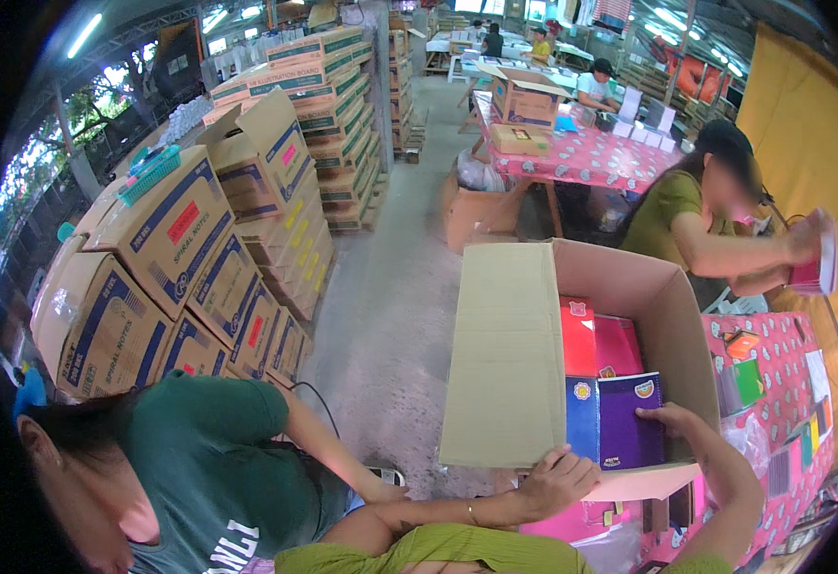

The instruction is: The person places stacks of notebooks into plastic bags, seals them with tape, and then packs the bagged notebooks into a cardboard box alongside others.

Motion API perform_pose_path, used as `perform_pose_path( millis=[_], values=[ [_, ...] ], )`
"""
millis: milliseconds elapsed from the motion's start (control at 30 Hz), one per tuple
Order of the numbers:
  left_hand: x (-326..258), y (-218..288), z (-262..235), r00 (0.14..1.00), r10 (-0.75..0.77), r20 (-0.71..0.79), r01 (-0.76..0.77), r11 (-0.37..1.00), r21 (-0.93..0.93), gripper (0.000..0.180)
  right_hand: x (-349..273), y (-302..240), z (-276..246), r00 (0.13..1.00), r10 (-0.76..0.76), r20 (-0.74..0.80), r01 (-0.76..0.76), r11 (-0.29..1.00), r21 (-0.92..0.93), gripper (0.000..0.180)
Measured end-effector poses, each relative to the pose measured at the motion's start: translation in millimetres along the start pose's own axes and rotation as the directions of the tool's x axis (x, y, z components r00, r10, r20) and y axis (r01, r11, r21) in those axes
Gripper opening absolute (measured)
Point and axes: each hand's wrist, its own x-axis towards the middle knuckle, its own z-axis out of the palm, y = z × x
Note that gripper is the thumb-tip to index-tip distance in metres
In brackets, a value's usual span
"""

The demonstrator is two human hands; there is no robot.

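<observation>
An open cardboard box [629,263] stands in front of me with stacks of notebooks inside. My left hand [561,481] curls its fingers over the box's near edge, by the corner of the raised left flap [500,354]. Inside, my right hand [670,421] grips the right side of a purple notebook [628,440]; a digit lies on the cover and the other fingers are partly hidden. Left of it is a blue notebook [583,416]. Behind these two lie a red notebook [579,335] and a dark pink one [616,344].
At left, a person in a green shirt [218,440] sits close to my left arm. Stacked cartons [156,239] line the left side. Another person [668,215] at right holds notebooks. A pink patterned table [773,383] bears small notebooks; a similar table [620,163] stands farther back.
</observation>
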Motion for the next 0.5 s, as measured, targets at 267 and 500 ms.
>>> perform_pose_path(
  millis=[267,500],
  values=[
    [1.4,0.0,-0.7,1.000,0.003,0.014,-0.003,1.000,-0.014,0.019,9.8,1.2,-9.1,0.997,0.080,-0.012,-0.079,0.996,0.042,0.053],
    [2.3,1.1,-5.3,0.999,0.003,-0.039,-0.001,0.999,0.047,0.018,-9.0,-14.0,6.6,0.981,0.027,0.191,-0.059,0.985,0.165,0.051]
  ],
)
